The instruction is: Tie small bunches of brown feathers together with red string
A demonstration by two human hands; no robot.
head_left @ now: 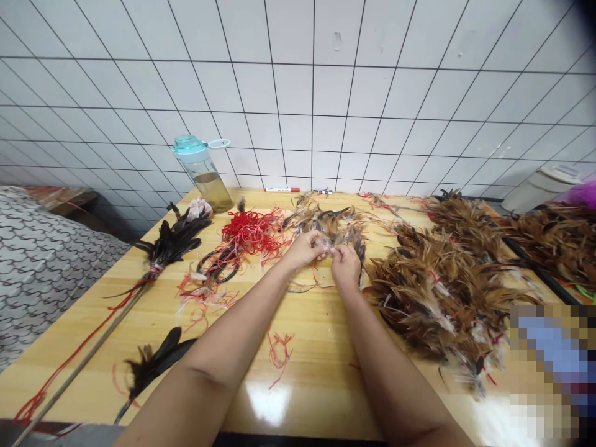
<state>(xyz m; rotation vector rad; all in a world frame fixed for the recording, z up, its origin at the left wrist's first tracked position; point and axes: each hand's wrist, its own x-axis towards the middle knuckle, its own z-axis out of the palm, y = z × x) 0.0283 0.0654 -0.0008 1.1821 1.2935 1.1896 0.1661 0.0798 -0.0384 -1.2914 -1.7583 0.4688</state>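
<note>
My left hand point(306, 249) and my right hand point(346, 264) meet above the middle of the table, fingertips pinched close together. Pale, downy feathers point(329, 243) show between them; the exact grip is too small to make out. Just beyond my hands lies a loose heap of brown feathers point(321, 218). Left of it is a tangle of red string point(249, 233). To the right, big bundles of brown feathers point(428, 282) are piled up, some tied with red string.
A stick with black feathers point(174, 242) tied on lies at the left, with a loose black feather tuft point(156, 360) beside it. A water bottle point(209, 180), a red-capped marker point(282, 190) and a dark loop point(218, 264) are near the back. The tiled wall point(335, 93) rises behind.
</note>
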